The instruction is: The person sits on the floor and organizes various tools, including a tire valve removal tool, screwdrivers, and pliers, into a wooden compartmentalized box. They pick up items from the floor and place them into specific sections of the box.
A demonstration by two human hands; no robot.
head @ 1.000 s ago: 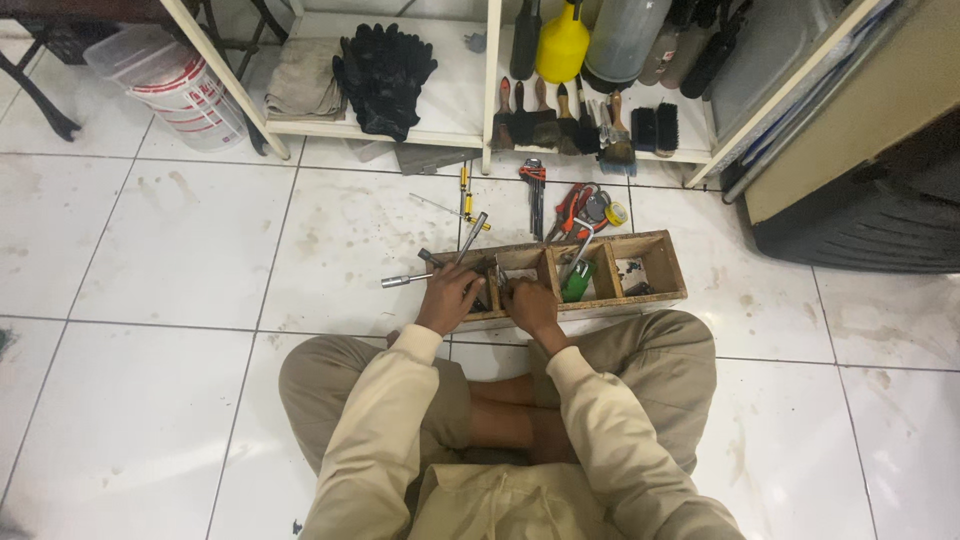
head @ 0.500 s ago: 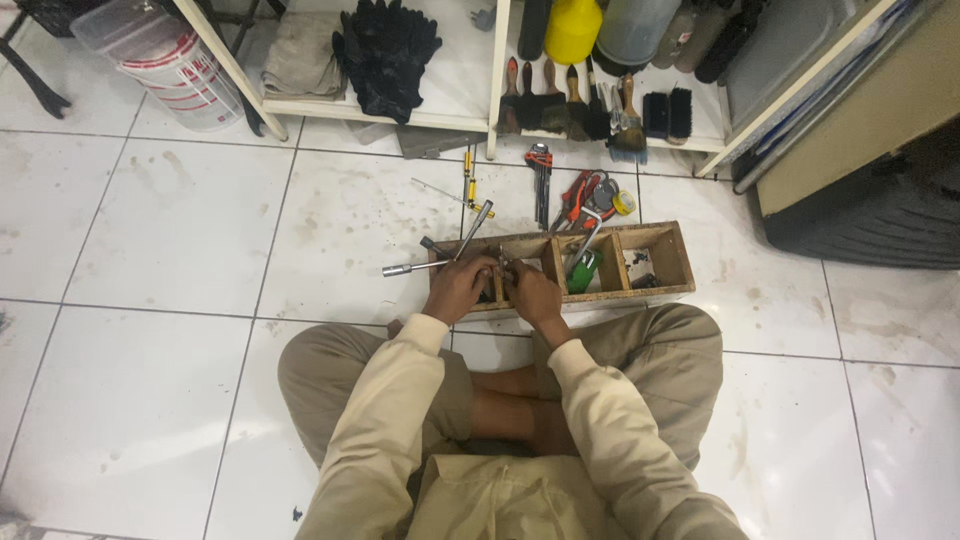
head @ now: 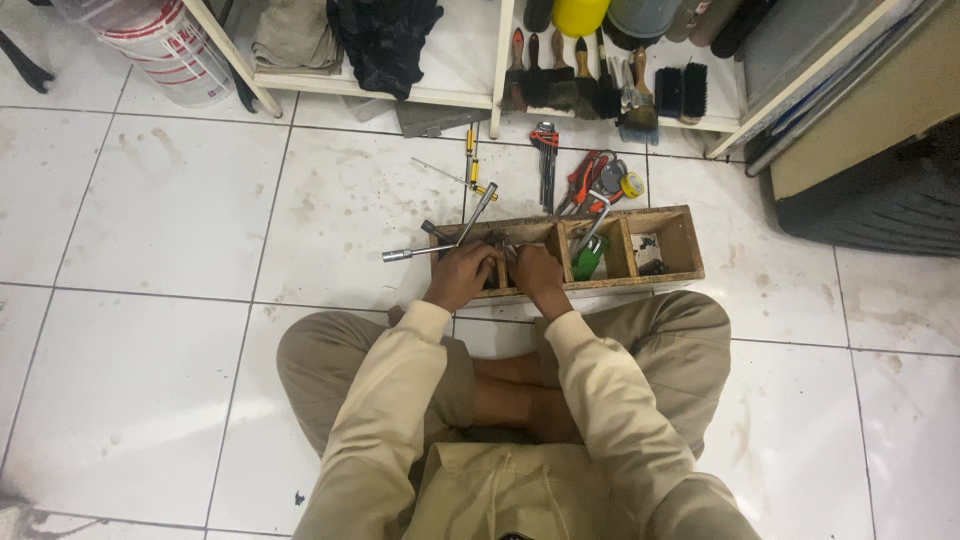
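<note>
While both hands, left hand (head: 460,275) and right hand (head: 536,272), curled into the wooden tool tray (head: 680,232) on the floor, their grip was unclear; the cross wrench (head: 440,245) looked heavy, rigid, best taken mid-shaft.

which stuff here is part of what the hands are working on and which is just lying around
In hand:
- left hand and right hand, both in the left compartment of the wooden tool box
- cross wrench sticking out of that compartment

Lying about:
- hex key set on the floor
- pliers
- paint brushes on the shelf
- white bucket
- black gloves
</note>
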